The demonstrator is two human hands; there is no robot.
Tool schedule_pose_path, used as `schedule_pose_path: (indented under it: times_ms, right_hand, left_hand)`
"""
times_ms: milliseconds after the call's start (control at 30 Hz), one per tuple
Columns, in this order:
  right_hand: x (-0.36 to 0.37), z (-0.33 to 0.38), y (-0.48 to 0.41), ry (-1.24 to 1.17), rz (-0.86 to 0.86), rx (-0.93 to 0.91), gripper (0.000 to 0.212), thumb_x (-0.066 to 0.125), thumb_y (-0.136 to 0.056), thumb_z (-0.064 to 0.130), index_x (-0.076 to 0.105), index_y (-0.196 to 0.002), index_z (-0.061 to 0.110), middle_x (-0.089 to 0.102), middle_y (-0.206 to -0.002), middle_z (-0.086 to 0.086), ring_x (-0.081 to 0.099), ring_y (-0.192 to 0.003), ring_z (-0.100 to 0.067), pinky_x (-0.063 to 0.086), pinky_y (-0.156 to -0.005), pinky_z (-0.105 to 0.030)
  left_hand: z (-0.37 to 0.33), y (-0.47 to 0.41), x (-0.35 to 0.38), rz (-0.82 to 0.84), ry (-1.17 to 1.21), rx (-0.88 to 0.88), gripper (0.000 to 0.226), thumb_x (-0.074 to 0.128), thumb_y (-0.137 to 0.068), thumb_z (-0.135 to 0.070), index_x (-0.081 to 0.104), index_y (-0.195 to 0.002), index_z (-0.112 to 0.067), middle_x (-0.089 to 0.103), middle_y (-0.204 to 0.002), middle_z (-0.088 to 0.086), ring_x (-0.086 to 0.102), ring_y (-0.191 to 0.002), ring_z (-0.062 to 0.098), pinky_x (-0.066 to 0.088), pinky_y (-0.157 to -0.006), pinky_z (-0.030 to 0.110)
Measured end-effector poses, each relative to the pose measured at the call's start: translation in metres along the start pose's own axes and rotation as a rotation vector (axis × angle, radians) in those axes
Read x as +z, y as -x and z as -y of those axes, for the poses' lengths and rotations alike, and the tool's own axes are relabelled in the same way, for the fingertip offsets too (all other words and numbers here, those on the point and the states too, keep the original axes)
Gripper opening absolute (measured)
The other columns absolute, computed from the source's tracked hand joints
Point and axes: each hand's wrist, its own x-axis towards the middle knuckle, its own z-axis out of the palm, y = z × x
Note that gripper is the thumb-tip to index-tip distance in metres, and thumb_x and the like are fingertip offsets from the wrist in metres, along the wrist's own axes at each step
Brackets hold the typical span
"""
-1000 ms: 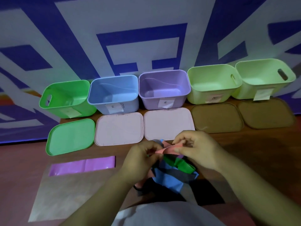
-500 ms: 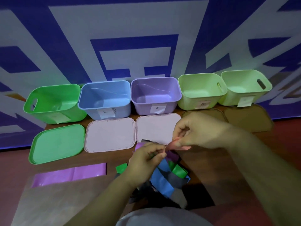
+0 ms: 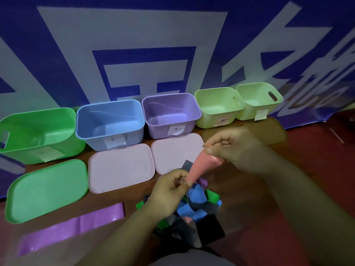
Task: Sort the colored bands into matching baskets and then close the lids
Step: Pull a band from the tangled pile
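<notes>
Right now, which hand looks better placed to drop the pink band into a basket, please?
Right, probably. The right hand pinches the pink band's upper end, nearer the baskets; the left hand holds its lower end over the pile.

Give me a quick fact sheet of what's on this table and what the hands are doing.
baskets: five open, green, blue, purple, two pale green
lids: off, lying in front
right hand: pinching pink band
left hand: pinching the band's lower end
pile of bands: under the hands
purple band: flat, apart
</notes>
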Motion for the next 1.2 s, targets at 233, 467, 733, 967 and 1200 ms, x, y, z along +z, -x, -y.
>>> schedule_pose_path:
  times_ms: [233,467,733,967,1200]
  right_hand:
    - [0.010,0.017,0.011,-0.250,-0.240,-0.047,0.017,0.073,-0.083,0.000,0.076,-0.078,0.016,0.070,-0.065,-0.005,0.062,-0.057,-0.010,0.050,-0.050,-0.020]
    - [0.002,0.024,0.014,-0.459,-0.416,-0.039,0.008,0.070,-0.086,0.002,0.073,-0.086,0.009,0.068,-0.084,-0.020,0.061,-0.074,-0.029,0.055,-0.062,-0.036]
    - [-0.044,-0.008,0.011,-0.543,-0.523,0.015,0.010,0.062,-0.092,0.002,0.070,-0.095,0.009,0.071,-0.078,-0.005,0.064,-0.064,-0.010,0.051,-0.049,-0.017]
    - [-0.116,-0.124,0.012,-0.407,-0.567,0.248,0.009,0.072,-0.088,0.011,0.073,-0.094,0.016,0.073,-0.090,-0.004,0.067,-0.076,-0.013,0.055,-0.058,-0.022]
    - [-0.199,-0.289,0.028,-0.199,-0.505,0.397,0.010,0.077,-0.084,0.016,0.075,-0.091,0.024,0.076,-0.088,-0.002,0.072,-0.077,-0.017,0.059,-0.071,-0.035]
  left_hand:
    - [-0.027,-0.004,-0.020,-0.049,0.099,0.060,0.019,0.063,-0.092,0.001,0.069,-0.088,-0.016,0.069,-0.081,0.006,0.062,-0.078,0.012,0.050,-0.075,0.026]
    - [-0.049,-0.016,-0.024,0.011,0.094,0.164,0.017,0.060,-0.097,-0.013,0.066,-0.085,-0.024,0.065,-0.078,-0.002,0.057,-0.072,0.009,0.048,-0.068,0.022]
    - [-0.024,-0.028,-0.008,0.205,0.085,0.036,0.021,0.065,-0.092,-0.007,0.064,-0.100,-0.027,0.059,-0.077,-0.001,0.056,-0.075,0.016,0.048,-0.073,0.029]
    - [0.005,-0.063,0.040,0.163,-0.043,-0.148,0.015,0.069,-0.084,-0.014,0.067,-0.096,-0.023,0.057,-0.079,0.002,0.053,-0.071,0.016,0.045,-0.062,0.025]
    - [0.022,-0.128,0.139,0.060,-0.177,-0.325,0.015,0.059,-0.091,0.010,0.061,-0.082,-0.001,0.056,-0.054,-0.006,0.048,-0.045,0.005,0.039,-0.046,0.015]
